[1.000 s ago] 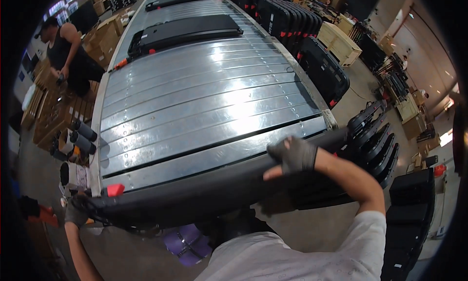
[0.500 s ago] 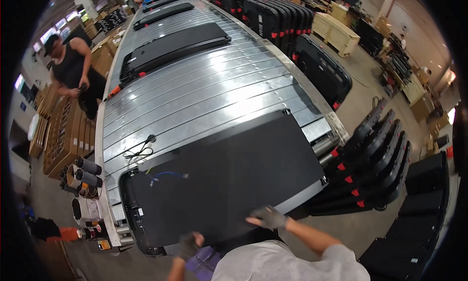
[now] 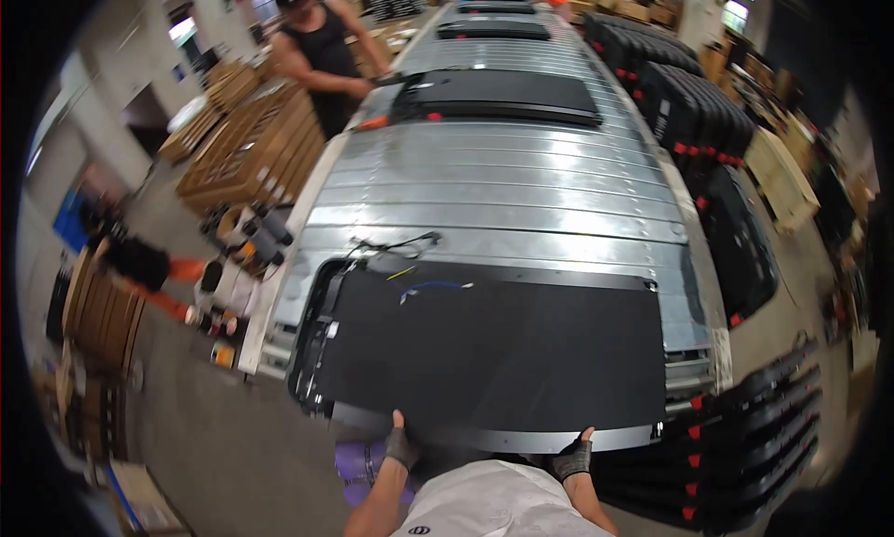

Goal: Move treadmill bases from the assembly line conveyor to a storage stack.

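Workshop is crossed by a slatted metal conveyor (image 3: 503,178). By left hand (image 3: 398,446) and right hand (image 3: 573,458), the flat black deck (image 3: 507,355) is gripped at its near edge, already laid on the conveyor's near end; its blue wire (image 3: 436,285) seems not yet connected.

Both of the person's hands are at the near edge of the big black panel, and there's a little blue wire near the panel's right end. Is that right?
Not quite: the head view shows the little blue wire near the left end of the big black panel. The left hand and right hand are indeed at its near edge.
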### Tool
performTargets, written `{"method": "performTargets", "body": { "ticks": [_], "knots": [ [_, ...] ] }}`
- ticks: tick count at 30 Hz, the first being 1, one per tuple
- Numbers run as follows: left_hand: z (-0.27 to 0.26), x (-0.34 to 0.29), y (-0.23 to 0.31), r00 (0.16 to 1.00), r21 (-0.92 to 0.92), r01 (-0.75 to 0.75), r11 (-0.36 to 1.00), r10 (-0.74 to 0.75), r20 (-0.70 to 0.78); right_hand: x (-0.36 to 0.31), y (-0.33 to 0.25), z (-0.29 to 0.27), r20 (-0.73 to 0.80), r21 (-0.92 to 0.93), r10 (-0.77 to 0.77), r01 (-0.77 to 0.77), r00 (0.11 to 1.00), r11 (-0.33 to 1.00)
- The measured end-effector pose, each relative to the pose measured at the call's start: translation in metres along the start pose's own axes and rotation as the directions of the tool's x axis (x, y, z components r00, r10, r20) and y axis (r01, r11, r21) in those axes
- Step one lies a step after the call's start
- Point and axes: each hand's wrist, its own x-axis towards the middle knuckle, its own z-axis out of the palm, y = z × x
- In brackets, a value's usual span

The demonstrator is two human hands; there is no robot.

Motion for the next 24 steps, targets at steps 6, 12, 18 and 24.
{"method": "performTargets", "body": {
  "ticks": [6,12,18,24],
  "knots": [
    [0.053,0.002,0.002,0.94,0.209,-0.073,0.975,0.138,-0.313,0.019,-0.035,0.012,-0.093,-0.209,-0.082,0.061,0.992,0.976],
    [0.112,-0.011,0.008,0.803,0.346,-0.117,0.931,0.294,-0.518,0.06,-0.059,0.009,-0.131,-0.229,0.012,-0.042,0.991,0.973],
    [0.139,-0.035,0.012,0.746,0.504,-0.113,0.856,0.408,-0.526,0.064,-0.058,0.009,-0.116,-0.328,-0.092,0.05,0.989,0.943],
    [0.147,-0.043,0.013,0.716,0.457,-0.136,0.879,0.406,-0.568,0.058,-0.055,0.01,-0.096,-0.356,-0.17,0.126,0.981,0.926]
  ]
}}
